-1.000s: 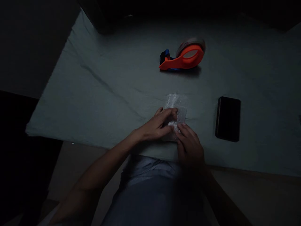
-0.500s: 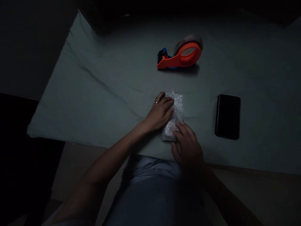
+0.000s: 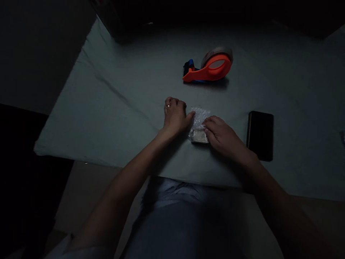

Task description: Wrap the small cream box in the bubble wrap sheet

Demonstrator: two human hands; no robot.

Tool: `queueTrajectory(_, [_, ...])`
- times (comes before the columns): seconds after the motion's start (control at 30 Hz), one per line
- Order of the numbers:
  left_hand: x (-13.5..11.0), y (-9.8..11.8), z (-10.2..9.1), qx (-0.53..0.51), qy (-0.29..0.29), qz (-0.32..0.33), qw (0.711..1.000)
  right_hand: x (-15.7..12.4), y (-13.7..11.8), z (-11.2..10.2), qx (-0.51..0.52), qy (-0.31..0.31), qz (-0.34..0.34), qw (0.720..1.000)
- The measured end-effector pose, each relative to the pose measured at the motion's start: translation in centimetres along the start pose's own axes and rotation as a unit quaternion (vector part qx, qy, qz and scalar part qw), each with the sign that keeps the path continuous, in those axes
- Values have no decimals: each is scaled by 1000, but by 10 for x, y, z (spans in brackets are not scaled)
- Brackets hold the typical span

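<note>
A small piece of bubble wrap (image 3: 199, 116) lies on the cloth-covered table in front of me. Its near part is lifted and folded back, and a flat pale item (image 3: 199, 136) shows at the near end; its kind is too dark to make out. My right hand (image 3: 222, 136) pinches the folded edge of the wrap between thumb and fingers. On the other side, my left hand (image 3: 175, 115), with a ring on one finger, rests on the cloth. Its thumb reaches out to the wrap's left edge, while the other fingers are bent and apart from it.
Beyond the hands stands an orange and blue tape dispenser (image 3: 212, 70) with a roll of clear tape. To the right lies a black rectangular device (image 3: 260, 136). The pale green cloth (image 3: 121, 126) drapes over the table, whose near edge is at my lap. The room is dim.
The near end of the bubble wrap has been folded away from me, uncovering the pale item. My right hand moved forward with it; my left hand slid left off the wrap.
</note>
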State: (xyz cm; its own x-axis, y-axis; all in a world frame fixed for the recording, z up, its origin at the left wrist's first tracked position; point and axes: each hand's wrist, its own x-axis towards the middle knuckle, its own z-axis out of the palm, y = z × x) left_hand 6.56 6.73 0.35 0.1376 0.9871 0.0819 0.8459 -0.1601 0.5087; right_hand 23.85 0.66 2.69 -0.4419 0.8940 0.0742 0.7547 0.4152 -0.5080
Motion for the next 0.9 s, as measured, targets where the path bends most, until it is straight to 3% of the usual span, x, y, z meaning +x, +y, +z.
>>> queueTrajectory(0.2, [6, 7, 5, -45, -31, -30, 998, -6, -4, 11, 12, 87, 4, 996])
queueTrajectory(0.3, [5, 9, 5, -149, -55, -6, 987, -14, -9, 12, 10, 162, 5, 987])
queueTrajectory(0.4, [-1, 10, 2, -357, -131, 9, 925, -23, -11, 14, -1, 174, -32, 984])
queueTrajectory(0.5, [-10, 12, 0, -514, -176, -72, 836, -34, -10, 18, -8, 132, -49, 990])
queueTrajectory(0.6, [-16, 14, -2, -578, -190, -134, 782, -40, -7, 19, 6, 110, -20, 994])
queueTrajectory(0.77, [-28, 12, -11, -600, -198, -152, 760, -34, -8, 7, 86, 100, 45, 990])
queueTrajectory(0.9, [-48, 11, -25, -602, -259, -88, 750, -29, -19, -1, 171, 128, 94, 972])
